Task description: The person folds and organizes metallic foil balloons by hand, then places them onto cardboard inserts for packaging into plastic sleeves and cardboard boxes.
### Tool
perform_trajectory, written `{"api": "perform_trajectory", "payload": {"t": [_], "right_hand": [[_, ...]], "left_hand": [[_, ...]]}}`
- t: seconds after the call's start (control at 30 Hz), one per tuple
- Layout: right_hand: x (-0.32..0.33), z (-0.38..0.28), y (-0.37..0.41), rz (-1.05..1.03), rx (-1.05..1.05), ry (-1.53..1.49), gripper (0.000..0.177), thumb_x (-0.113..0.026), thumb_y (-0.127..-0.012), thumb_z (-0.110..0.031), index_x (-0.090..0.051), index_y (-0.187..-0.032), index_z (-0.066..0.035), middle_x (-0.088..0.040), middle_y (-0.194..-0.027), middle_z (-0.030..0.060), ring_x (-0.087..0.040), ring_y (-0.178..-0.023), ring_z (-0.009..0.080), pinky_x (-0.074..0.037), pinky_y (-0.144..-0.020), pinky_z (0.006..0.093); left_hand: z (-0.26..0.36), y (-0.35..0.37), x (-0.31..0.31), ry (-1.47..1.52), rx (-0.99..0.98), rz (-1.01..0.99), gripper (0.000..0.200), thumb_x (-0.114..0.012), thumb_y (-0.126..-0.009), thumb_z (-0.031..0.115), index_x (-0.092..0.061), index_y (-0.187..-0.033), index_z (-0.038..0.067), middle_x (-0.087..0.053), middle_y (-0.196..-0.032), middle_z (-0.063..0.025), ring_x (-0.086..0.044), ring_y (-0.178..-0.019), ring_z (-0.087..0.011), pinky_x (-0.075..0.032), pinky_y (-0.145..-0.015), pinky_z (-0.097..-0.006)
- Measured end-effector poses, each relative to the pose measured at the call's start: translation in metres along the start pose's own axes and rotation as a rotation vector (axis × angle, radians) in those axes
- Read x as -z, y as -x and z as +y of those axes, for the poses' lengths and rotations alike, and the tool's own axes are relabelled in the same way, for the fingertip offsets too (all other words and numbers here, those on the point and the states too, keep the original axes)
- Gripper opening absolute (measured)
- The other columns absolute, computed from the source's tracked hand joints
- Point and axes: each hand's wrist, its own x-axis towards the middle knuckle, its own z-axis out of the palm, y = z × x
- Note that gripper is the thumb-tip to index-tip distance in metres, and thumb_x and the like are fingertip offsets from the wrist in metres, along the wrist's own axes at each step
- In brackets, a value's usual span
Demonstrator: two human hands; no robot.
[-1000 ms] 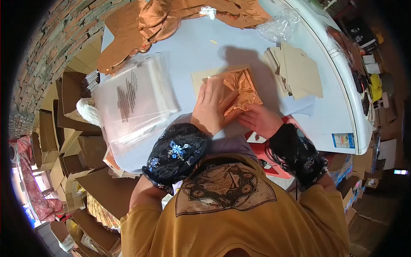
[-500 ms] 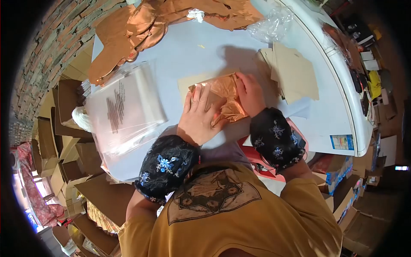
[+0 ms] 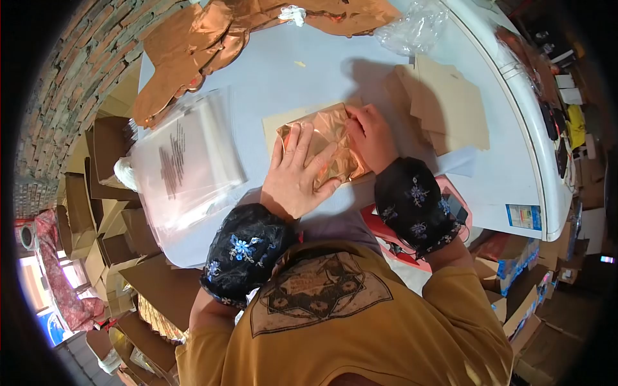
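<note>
A folded piece of shiny copper foil (image 3: 327, 119) lies crinkled on a beige card (image 3: 273, 130) on the table in front of me. My left hand (image 3: 293, 180) is pressed flat on the foil's left part, fingers spread and thumb out to the right. At the foil's right edge, my right hand (image 3: 375, 138) has its fingers curled in, and they appear to pinch the edge near the upper right corner. The fingertips there are partly hidden.
Clear plastic bags (image 3: 199, 154) lie in a stack at left. Large copper foil shapes (image 3: 193, 42) spread along the back, with a white tied bundle (image 3: 293, 15). Beige cards (image 3: 447, 106) and crumpled clear plastic (image 3: 415, 29) lie at right. Cardboard boxes (image 3: 116, 161) stand beside the table.
My right hand's fingers have curled in more at the foil's right edge. My left hand's fingers have spread, with the palm still on the foil. The foil looks flatter.
</note>
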Motion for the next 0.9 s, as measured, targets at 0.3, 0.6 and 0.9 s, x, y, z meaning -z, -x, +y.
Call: {"api": "perform_trajectory", "payload": {"t": [0.3, 0.6, 0.9], "right_hand": [[-0.001, -0.004, -0.003, -0.244, 0.337, 0.304, 0.049, -0.056, -0.095, -0.012, -0.044, -0.142, -0.001, -0.041, -0.150, 0.0160, -0.037, -0.140, 0.0355, -0.035, -0.114, 0.0427], [-0.002, -0.010, -0.004, -0.207, 0.349, 0.366, 0.050, -0.058, -0.094, -0.017, -0.044, -0.138, 0.003, -0.044, -0.144, 0.0194, -0.038, -0.137, 0.0386, -0.033, -0.115, 0.0459], [0.011, -0.002, -0.017, -0.359, 0.270, 0.150, 0.047, -0.051, -0.099, -0.022, -0.045, -0.138, 0.003, -0.046, -0.142, 0.0209, -0.040, -0.136, 0.0363, -0.031, -0.115, 0.0431]], "left_hand": [[-0.001, 0.000, -0.001, -0.033, -0.002, 0.005, 0.071, -0.063, -0.087, 0.053, -0.045, -0.148, 0.022, -0.023, -0.159, -0.0243, -0.020, -0.148, -0.0439, -0.021, -0.116, -0.0569], [0.003, 0.007, -0.007, -0.128, 0.209, 0.057, 0.086, -0.059, -0.088, 0.054, -0.034, -0.151, 0.002, -0.022, -0.157, -0.0301, -0.021, -0.146, -0.0481, -0.021, -0.118, -0.0549], [0.000, 0.007, -0.012, -0.173, 0.177, 0.079, 0.096, -0.055, -0.086, 0.067, -0.030, -0.153, 0.003, -0.024, -0.156, -0.0296, -0.025, -0.144, -0.0480, -0.023, -0.117, -0.0557]]}}
